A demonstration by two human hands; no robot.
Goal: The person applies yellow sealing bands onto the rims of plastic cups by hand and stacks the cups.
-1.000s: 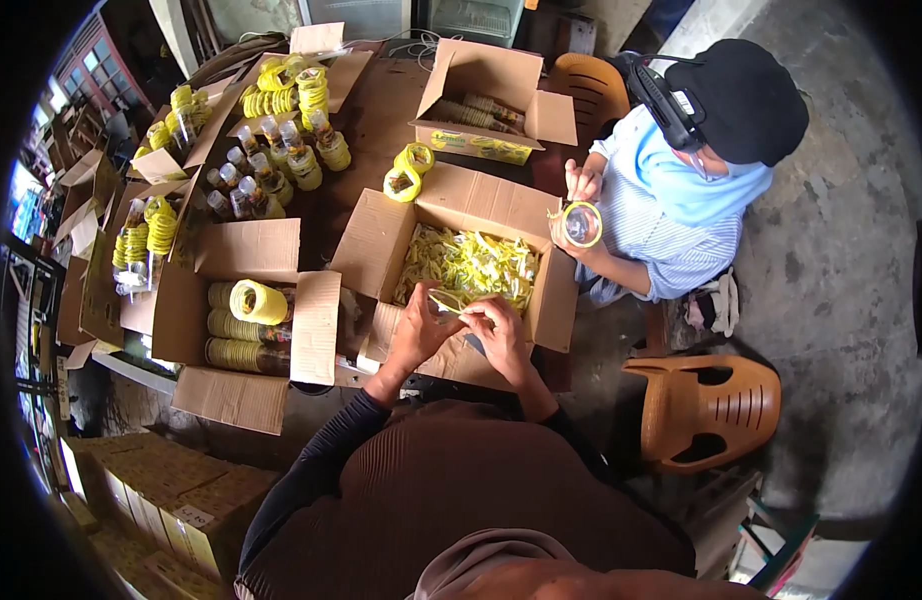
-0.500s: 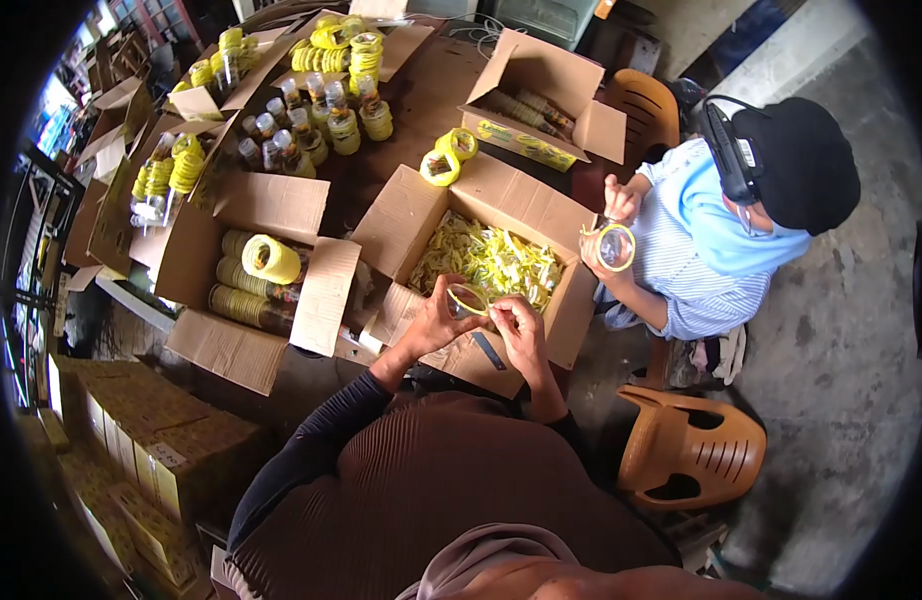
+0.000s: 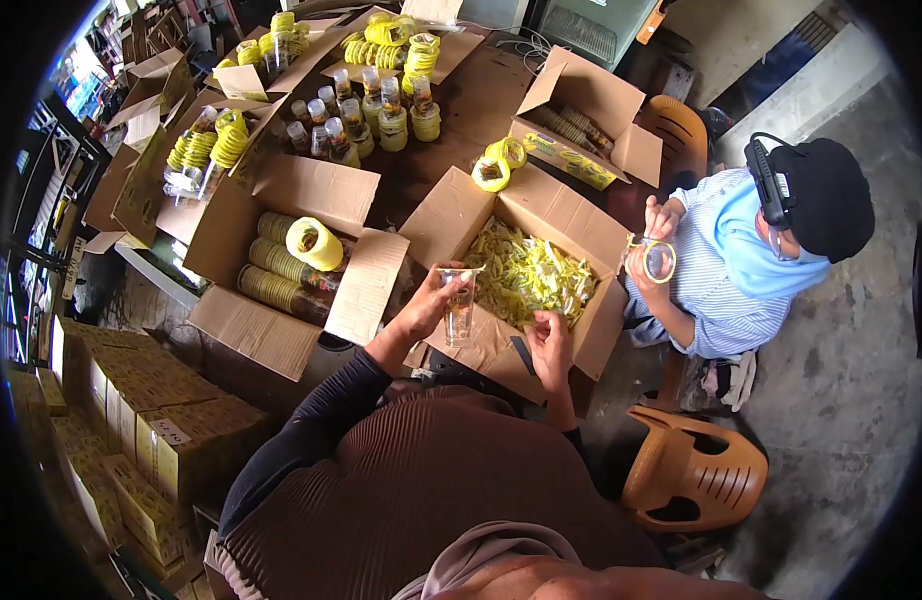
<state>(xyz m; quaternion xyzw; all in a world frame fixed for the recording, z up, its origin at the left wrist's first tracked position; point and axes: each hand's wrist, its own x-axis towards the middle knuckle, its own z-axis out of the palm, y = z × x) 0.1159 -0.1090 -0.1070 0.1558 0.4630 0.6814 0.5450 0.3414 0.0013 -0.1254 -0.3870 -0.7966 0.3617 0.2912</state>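
My left hand (image 3: 427,308) is closed around the upper part of a clear plastic cup (image 3: 459,322), which has a printed side and a bit of yellow at its rim. The cup is held over the near flap of an open cardboard box (image 3: 571,228). Yellow strips (image 3: 529,268) fill this box in a loose heap. At the heap's near edge is my right hand (image 3: 550,352), apart from the cup, its fingers curled together; whatever they may hold is too small to make out. A dark flat strip (image 3: 523,354) lies on the flap beside it.
An open box (image 3: 256,330) on the left holds stacked cups and a yellow-rimmed stack (image 3: 314,245). More cup stacks (image 3: 391,120) stand at the back. On the right a co-worker (image 3: 751,250) handles a yellow-rimmed cup (image 3: 659,262). An orange chair (image 3: 696,470) stands near right.
My left hand has turned the cup from rim toward me to nearly upright. My right hand has come away from the rim, moving right and down. The whole view has shifted slightly.
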